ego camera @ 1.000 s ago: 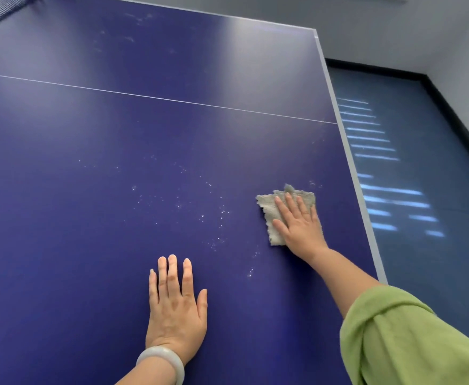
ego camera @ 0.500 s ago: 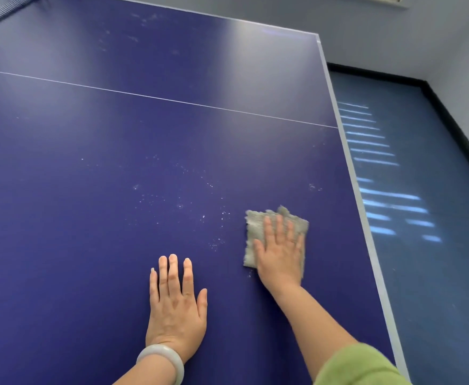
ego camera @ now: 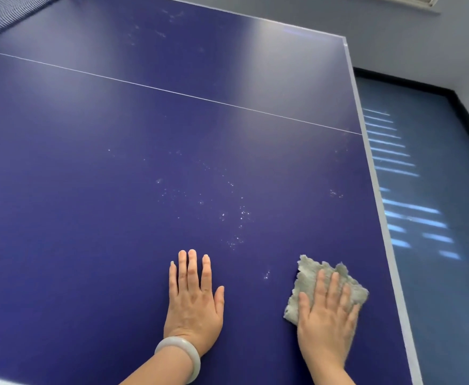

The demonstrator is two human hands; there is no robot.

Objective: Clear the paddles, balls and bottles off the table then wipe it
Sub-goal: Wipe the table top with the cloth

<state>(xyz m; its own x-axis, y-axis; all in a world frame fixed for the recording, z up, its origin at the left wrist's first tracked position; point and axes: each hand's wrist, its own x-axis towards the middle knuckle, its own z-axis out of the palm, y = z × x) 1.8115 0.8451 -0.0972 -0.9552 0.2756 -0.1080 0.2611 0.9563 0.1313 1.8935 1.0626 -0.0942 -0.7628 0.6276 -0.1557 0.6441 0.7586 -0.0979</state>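
right hand [ego camera: 328, 312], fingers straight and slightly spread, presses grey cloth [ego camera: 311, 276] flat on blue table tennis table [ego camera: 89, 190], near right edge. left hand [ego camera: 194, 298] flat, fingers together, bracing. white specks [ego camera: 238, 218] lie far-left of cloth: sweep there with even pressure, overlapping strokes.

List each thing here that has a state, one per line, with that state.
Dark blue table tennis table, speckled, not yet wiped clean.
Scattered white specks, on the table, unwiped.
Ragged grey wiping cloth, flat on the table under the right hand.
Right hand, open, fingers straight, pressing the cloth.
Left hand, open, flat on the table.
Pale smooth bangle, worn on the left wrist.
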